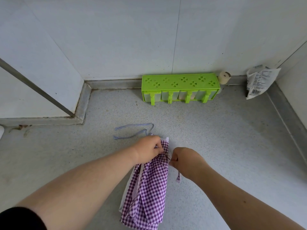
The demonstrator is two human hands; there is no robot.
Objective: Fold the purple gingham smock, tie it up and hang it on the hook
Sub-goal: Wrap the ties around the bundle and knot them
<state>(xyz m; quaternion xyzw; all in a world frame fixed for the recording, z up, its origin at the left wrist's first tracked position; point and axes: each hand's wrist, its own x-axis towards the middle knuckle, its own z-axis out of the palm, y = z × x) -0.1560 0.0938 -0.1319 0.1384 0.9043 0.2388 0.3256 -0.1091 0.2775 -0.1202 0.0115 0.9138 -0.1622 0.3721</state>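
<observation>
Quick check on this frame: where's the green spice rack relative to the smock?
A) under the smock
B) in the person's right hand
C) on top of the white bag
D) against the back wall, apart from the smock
D: the green spice rack stands on the counter at the foot of the back wall, well beyond the folded smock, which both hands work on nearer the camera.

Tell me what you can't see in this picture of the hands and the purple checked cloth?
- The hook: nowhere in the head view, outside the frame.
- The knot on the purple gingham smock: covered by the left hand and the right hand, so how far it is tied is unclear.
- Contents of the green spice rack: its jars are cloudy and too small.
- Print on the white bag: too small to read.
</observation>
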